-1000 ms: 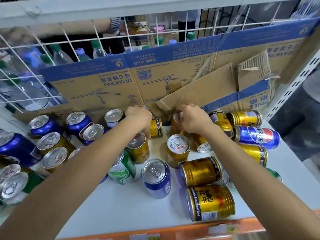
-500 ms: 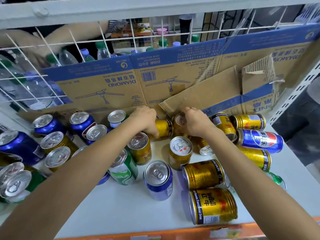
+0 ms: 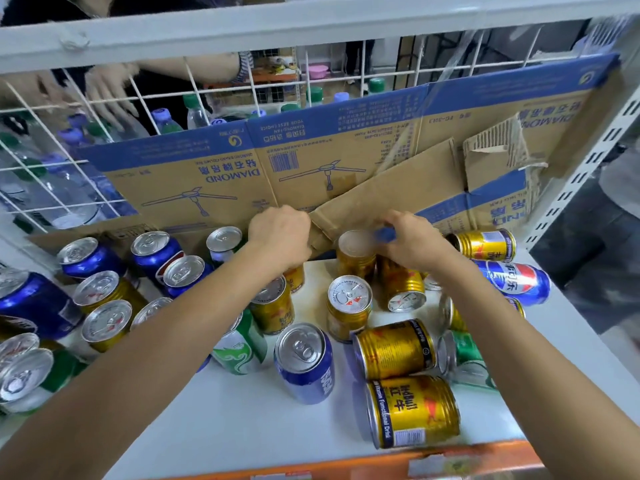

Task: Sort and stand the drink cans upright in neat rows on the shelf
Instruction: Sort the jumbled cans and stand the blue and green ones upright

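Many drink cans crowd the white shelf (image 3: 242,420). Gold, blue and green ones stand upright at the left, such as a gold can (image 3: 104,296) and a blue can (image 3: 156,251). My left hand (image 3: 280,237) is curled at the back, over a small gold can (image 3: 294,278) that it mostly hides. My right hand (image 3: 412,242) grips another gold can (image 3: 355,258), standing against the cardboard flap. Something blue shows blurred at its fingertips. Gold cans (image 3: 412,410) and a Pepsi can (image 3: 512,280) lie on their sides at the right.
A flattened blue-and-brown cardboard box (image 3: 311,161) lines the wire back panel (image 3: 214,95). Behind it stand water bottles (image 3: 194,112), and another person's hand (image 3: 107,91) reaches among them. The orange shelf edge (image 3: 381,462) runs along the front. A slotted upright post (image 3: 585,174) is at the right.
Both hands stayed at the back by the cardboard flap. The gold can in my right hand went from tilted to standing upright. The can under my left hand has slipped further beneath it.
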The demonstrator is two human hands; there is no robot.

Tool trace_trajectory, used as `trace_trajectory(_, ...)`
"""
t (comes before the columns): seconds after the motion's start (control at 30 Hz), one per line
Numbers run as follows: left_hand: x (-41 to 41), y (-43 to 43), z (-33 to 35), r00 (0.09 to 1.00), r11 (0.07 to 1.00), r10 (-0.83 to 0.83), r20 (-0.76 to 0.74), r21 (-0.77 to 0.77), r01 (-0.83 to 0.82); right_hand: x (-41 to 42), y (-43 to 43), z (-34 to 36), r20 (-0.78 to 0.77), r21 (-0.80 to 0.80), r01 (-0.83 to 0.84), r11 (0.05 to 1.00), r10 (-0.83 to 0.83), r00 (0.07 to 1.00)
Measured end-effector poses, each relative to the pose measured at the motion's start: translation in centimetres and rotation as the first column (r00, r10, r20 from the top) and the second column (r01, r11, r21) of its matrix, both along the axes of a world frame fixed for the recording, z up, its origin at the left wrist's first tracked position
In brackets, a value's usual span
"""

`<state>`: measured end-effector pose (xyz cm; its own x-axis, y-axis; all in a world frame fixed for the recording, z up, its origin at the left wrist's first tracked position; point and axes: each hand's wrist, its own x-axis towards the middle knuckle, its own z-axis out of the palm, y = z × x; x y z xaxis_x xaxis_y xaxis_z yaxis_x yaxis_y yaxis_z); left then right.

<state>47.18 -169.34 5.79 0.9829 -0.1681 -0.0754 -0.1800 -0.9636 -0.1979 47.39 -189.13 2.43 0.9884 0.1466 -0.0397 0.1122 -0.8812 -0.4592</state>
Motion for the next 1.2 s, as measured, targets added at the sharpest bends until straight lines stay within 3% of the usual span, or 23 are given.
trace_trajectory(0.17,-0.6,-4.2,2.0,0.982,0.981,-0.162,0.098,-0.095,0.171,-0.7,-3.6,0.1,0.041,-0.064,0.075,0.995,-0.073,0.996)
trace_trajectory(0.3,-0.4,-7.6,1.4,0.953,0.950,-0.294,0.070,-0.089,0.300,-1.5,-6.8,-0.4,0.058,-0.126,0.150,0.981,-0.143,0.988)
trace_trajectory(0.43,-0.3,-10.8,0.5,0.945,0.943,-0.328,-0.006,-0.069,0.326,-2.7,-10.6,-0.4,0.045,-0.158,0.221,0.962,-0.216,0.975)
trace_trajectory(0.63,0.3,-14.0,-1.7,0.940,0.950,-0.271,-0.207,0.100,0.296,-5.0,-15.8,-2.3,-0.126,-0.234,0.083,0.969,-0.115,0.985)
trace_trajectory(0.83,1.4,-15.3,-3.0,0.929,0.964,-0.057,-0.366,0.220,0.146,-6.3,-18.1,-4.0,-0.103,-0.186,0.039,0.982,-0.059,0.993)
trace_trajectory(1.03,0.2,-15.9,-3.6,0.951,0.996,-0.026,-0.308,0.078,0.052,-6.4,-18.7,-5.9,-0.052,-0.056,0.125,0.991,-0.128,0.990)
trace_trajectory(1.2,-1.2,-15.8,-4.4,0.980,0.992,-0.128,-0.152,-0.022,0.126,-6.3,-19.5,-4.6,-0.074,-0.003,0.099,0.995,-0.099,0.992)
